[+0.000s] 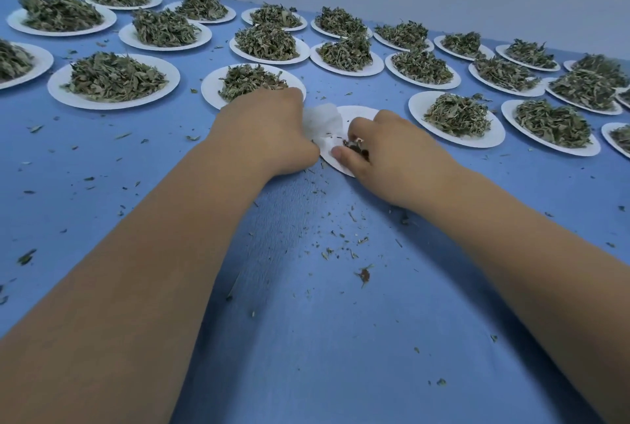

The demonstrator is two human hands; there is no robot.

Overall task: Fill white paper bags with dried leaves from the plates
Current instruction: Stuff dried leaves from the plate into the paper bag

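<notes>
A white paper plate [358, 117] lies in the middle of the blue table, nearly bare of leaves. Over its left edge my left hand [269, 130] grips a crumpled white paper bag [324, 123]. My right hand [385, 147] rests on the same plate and pinches a small clump of dried leaves [356, 147] between thumb and fingers, just right of the bag. The bag's opening is hidden behind my left hand.
Several white plates heaped with dried green leaves stand in rows across the far half of the blue table [306, 338], the nearest being a plate [211, 86] behind my left hand and another plate [419, 106] to the right. Leaf crumbs litter the cloth.
</notes>
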